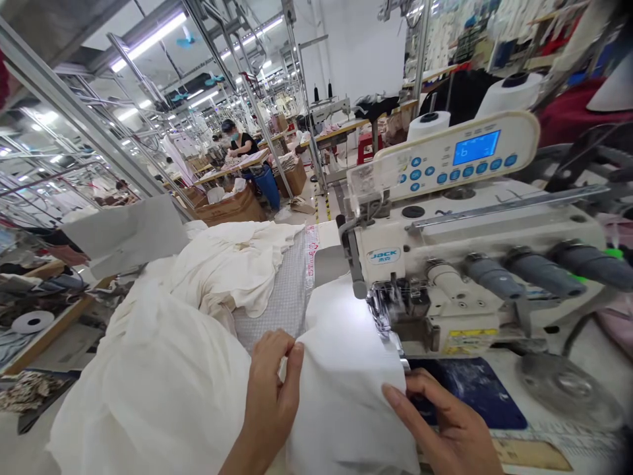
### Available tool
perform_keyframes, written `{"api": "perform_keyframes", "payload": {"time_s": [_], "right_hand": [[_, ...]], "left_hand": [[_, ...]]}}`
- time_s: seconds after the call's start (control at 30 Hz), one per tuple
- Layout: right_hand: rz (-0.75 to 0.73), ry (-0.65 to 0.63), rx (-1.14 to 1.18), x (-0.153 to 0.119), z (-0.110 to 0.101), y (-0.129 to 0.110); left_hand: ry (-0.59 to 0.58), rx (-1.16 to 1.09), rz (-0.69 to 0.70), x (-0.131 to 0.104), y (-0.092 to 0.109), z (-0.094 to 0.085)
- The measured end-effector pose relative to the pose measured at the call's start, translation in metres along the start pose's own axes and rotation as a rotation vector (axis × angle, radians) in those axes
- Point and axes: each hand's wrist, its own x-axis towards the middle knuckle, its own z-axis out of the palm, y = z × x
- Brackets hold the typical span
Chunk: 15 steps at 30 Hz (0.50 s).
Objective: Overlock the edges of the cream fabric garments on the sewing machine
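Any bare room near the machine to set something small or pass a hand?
Two patches: the grey checked tabletop between the cream fabric heap and white panel, just beyond the left hand; and the dark blue pad between the right hand and sewing machine. Crowded: the left side, under the heap, and the machine's stitching end, where the panel sits.

Our left hand (pixel 273 376) angles upward, its fingers (pixel 275 340) curled and the thumb alongside; our right hand (pixel 448 422) sits lower, thumb and forefinger pinched close.
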Motion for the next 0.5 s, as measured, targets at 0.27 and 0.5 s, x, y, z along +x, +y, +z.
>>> {"api": "perform_keyframes", "payload": {"time_s": [0.27, 0.5], "right_hand": [[-0.041, -0.076, 0.006, 0.003, -0.005, 0.012], [0.097, -0.073, 0.054, -0.004, -0.004, 0.006]], "left_hand": [[0.148, 0.392, 0.231, -0.038, -0.009, 0.027], [0.039, 0.200, 0.101, -0.078, -0.026, 0.014]]}}
